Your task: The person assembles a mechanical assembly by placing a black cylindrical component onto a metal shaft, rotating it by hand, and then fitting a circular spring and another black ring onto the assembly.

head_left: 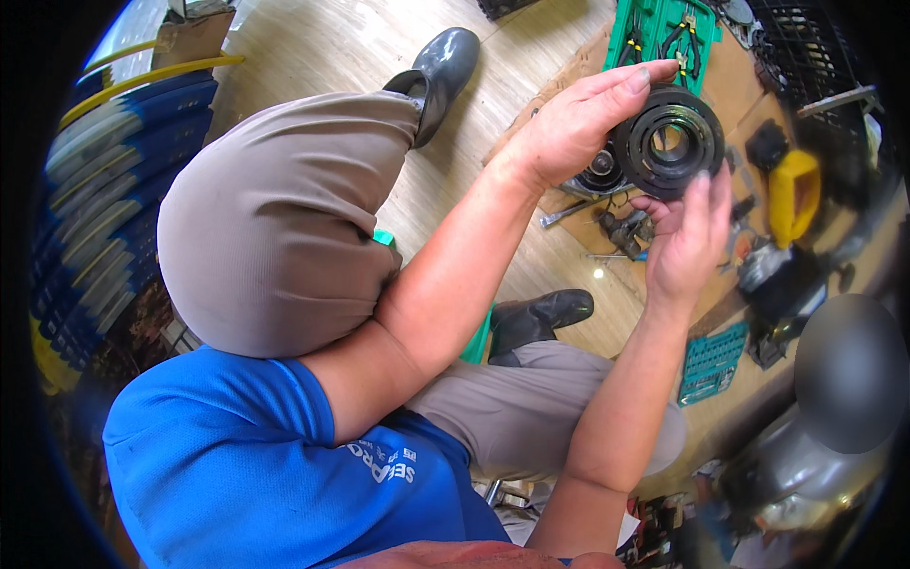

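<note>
**Ring (pixel 641 159) held by its rim between left hand (pixel 590 119) and right hand (pixel 687 242)**

The black ring is between the hands, its stepped face and round opening turned up toward the head. The left hand lies against the upper left of the rim, fingers nearly straight and reaching past the top edge, thumb laid alongside them. How far those fingers go behind the ring cannot be told. The right hand is half curled, its fingertips pressed to the lower rim. Together they pinch the ring from opposite edges.

Past the left fingertips, close to the ring's top edge, is a green case (pixel 622 36) with pliers (pixel 691 59) in it. A second round part (pixel 599 176) shows just below the left hand, partly covered by the ring. Metal parts (pixel 623 232) lie left of the right hand; a yellow bottle (pixel 794 197) stands out to its right, near it. These crowd the cardboard (pixel 737 81) around the ring.

The widest room is left of the left hand, where pale floor (pixel 545 81) runs from the cardboard's edge to a boot (pixel 448 64). The other boot (pixel 545 311) is left of the right wrist, and a teal socket case (pixel 713 365) lies to the right of the right forearm.
</note>
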Action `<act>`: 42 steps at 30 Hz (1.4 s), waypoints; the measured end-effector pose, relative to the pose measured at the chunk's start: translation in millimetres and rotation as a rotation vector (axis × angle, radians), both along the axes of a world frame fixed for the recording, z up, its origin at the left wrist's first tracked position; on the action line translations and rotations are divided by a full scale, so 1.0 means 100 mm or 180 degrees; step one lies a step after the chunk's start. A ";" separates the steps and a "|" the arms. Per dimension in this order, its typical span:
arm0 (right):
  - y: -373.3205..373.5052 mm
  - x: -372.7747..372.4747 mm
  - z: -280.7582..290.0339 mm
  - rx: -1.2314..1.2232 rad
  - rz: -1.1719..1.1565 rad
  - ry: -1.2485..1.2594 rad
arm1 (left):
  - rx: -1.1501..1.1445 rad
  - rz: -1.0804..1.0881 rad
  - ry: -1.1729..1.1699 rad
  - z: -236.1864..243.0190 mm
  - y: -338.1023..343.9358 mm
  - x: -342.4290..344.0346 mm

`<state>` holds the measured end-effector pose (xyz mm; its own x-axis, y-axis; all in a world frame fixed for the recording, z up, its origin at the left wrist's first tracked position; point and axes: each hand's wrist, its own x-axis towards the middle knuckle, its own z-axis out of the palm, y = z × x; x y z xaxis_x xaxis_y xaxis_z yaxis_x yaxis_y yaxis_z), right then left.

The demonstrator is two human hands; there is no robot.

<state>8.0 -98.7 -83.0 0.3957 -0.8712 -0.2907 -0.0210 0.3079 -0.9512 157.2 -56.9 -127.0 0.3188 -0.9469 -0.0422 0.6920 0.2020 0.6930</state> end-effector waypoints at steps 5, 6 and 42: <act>0.04 0.03 0.06 0.0013 0.0016 0.0202 | 0.0131 -0.0038 -0.0014 -0.07 0.00 -0.01; 0.06 0.02 0.06 0.0017 0.0007 0.0257 | 0.0157 -0.0068 0.0000 -0.08 -0.01 -0.02; 0.51 -1.00 1.84 -0.1403 0.0254 -0.2480 | -0.1092 -0.1734 -0.2604 3.22 0.84 -0.75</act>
<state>-91.9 -47.3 101.3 0.4051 -0.8016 0.4398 0.6740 -0.0632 -0.7360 82.5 26.9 195.5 -0.3457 -0.8915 0.2928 0.0931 0.2779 0.9561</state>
